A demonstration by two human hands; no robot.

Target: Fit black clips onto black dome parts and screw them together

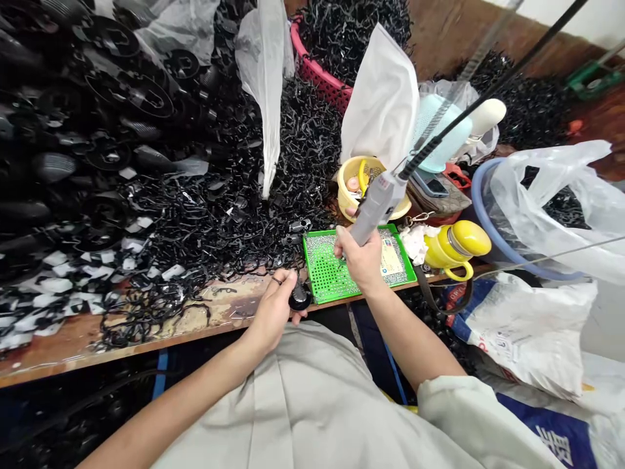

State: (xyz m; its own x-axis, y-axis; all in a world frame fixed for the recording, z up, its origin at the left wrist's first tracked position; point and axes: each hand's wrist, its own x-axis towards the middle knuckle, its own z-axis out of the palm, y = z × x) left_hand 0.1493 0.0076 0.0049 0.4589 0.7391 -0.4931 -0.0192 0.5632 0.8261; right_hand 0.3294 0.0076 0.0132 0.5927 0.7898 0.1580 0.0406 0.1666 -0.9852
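My left hand is closed on a small black plastic part at the front edge of the bench. My right hand wraps round a grey electric screwdriver, which leans up to the right with its black cord rising from the top. Its tip is over a green perforated tray filled in part with small silvery screws. A pale label card lies in the tray's right side. The screwdriver's tip and the black part are apart.
Heaped black plastic parts cover the bench. Black round housings pile up at left, near white pieces. To the right stand a cream bowl, a yellow flask and a blue tub. A pink basket stands behind.
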